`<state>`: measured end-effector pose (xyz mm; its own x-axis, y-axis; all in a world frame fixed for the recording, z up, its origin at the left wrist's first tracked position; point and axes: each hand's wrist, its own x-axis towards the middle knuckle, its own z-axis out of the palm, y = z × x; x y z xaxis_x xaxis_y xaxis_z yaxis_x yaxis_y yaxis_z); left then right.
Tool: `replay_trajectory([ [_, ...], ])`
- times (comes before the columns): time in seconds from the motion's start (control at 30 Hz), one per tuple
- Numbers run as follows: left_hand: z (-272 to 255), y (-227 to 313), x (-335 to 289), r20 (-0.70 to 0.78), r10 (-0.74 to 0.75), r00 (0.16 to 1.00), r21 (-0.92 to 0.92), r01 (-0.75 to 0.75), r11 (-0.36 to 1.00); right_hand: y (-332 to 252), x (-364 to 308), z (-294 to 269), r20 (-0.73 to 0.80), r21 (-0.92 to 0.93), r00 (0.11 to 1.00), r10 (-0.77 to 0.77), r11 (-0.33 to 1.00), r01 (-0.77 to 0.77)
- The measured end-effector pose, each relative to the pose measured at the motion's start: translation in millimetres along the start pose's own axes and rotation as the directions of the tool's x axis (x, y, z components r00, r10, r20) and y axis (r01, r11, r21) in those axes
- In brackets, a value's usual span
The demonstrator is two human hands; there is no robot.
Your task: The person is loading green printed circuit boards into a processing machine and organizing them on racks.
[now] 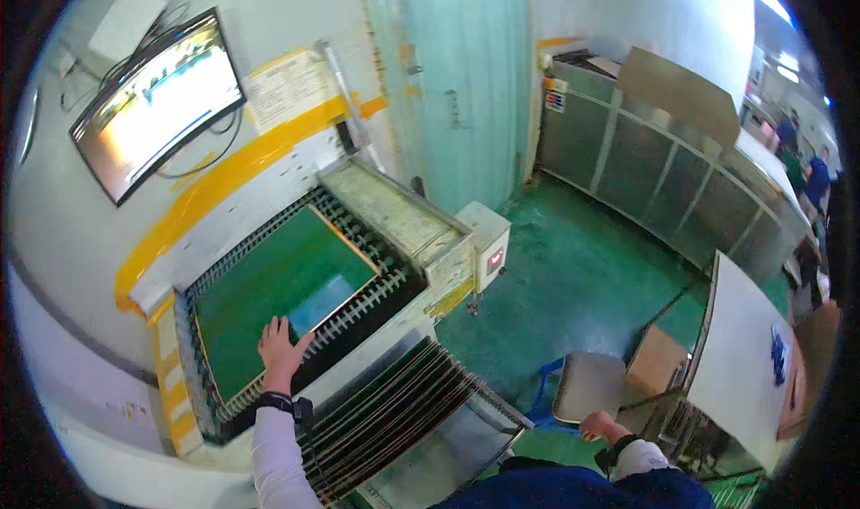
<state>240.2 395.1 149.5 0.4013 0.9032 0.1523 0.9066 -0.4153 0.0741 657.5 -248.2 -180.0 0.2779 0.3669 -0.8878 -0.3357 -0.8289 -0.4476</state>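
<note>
A large green panel [260,285] with copper-coloured edges lies flat on a conveyor of small rollers [358,307]. My left hand [282,352] is over its near edge, fingers spread; whether the palm touches the panel I cannot tell. Just below that arm, a rack [457,473] holds several thin dark panels [385,419] on edge, side by side. Off to the right, away from the panels, my right hand [598,426] is curled closed near a stool, and nothing shows in it.
A small control box [484,240] juts from the conveyor's right end. Right of the rack stand a padded stool [589,386], a cardboard box [657,359] and a white-topped table [739,366]. A screen [161,106] hangs on the wall; people [815,178] are at far right.
</note>
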Motion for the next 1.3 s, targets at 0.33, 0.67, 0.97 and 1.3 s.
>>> replay_trajectory([
  [0.33, 18.6, -12.9, 36.4, -0.003, 0.001, 1.000, -0.058, -0.001, 0.998, 70.4, 51.3, -9.0, 0.188, 0.238, 0.978, -0.091, 0.970, 0.044],
  [0.67, -4.6, -6.7, -2.5, -0.024, 0.150, 0.988, -0.169, -0.151, 0.974, 7.6, -2.5, 54.6, -0.017, -0.243, 0.999, -0.041, 0.969, 0.036],
  [0.97, -47.0, 49.1, -178.6, -0.126, 0.462, 0.878, -0.426, -0.469, 0.774, 15.6, 49.2, 48.5, 0.050, -0.415, 0.999, -0.011, 0.909, 0.030],
  [1.3, -3.8, 57.8, -334.0, 0.044, 0.307, 0.951, -0.550, -0.233, 0.802, -61.0, -15.5, 84.3, 0.097, -0.533, 0.994, 0.050, 0.846, 0.010],
])
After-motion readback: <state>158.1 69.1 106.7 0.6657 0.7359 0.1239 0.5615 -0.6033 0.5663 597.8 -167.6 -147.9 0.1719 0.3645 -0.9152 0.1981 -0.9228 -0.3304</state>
